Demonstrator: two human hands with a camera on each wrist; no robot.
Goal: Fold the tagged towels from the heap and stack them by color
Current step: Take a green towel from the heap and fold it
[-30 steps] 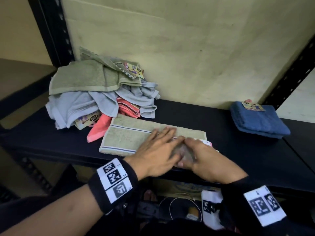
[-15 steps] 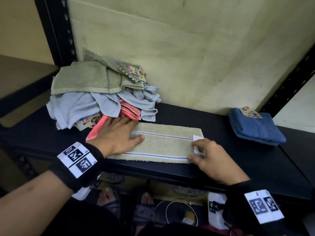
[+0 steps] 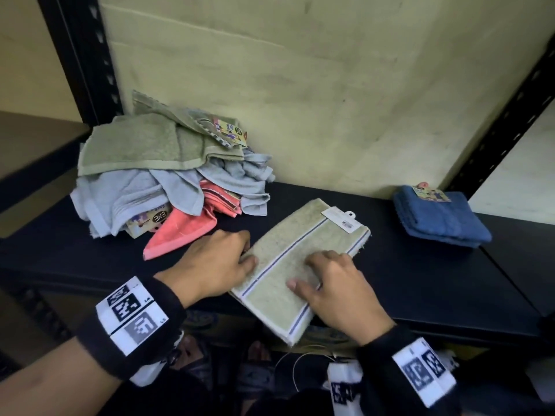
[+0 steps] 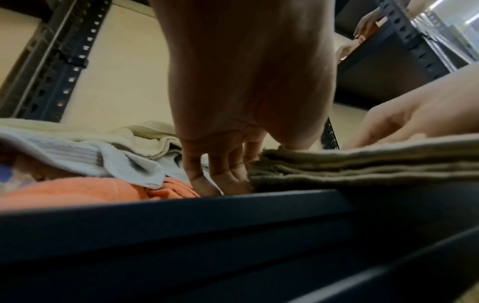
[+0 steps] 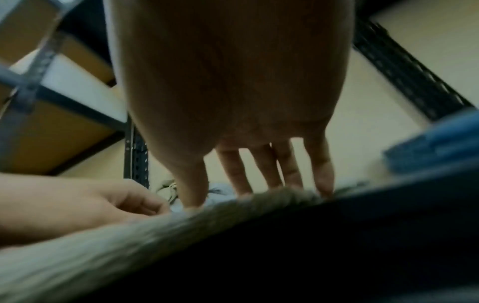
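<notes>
A folded beige towel (image 3: 288,259) with blue stripes lies slantwise on the black shelf (image 3: 420,280). Its near end hangs over the front edge, and a white tag (image 3: 341,219) sits at its far end. My left hand (image 3: 249,253) grips the towel's left long edge, thumb on top and fingers curled down beside the layers (image 4: 362,164). My right hand (image 3: 312,265) presses on top of the towel with its fingertips (image 5: 246,190). The heap (image 3: 135,145) of green, pale blue and coral towels stands at the back left. A folded blue towel (image 3: 438,219) with a tag lies at the right.
The wall runs close behind the shelf. Black perforated posts (image 3: 81,55) stand at the left and the far right. A coral towel corner (image 3: 183,232) reaches toward my left hand. Bare shelf lies between the beige and blue towels. Feet and cables show below the front edge.
The beige towel has turned from lying along the shelf to slantwise, its near end now over the front edge. My left hand moved to its long edge, my right hand onto its top.
</notes>
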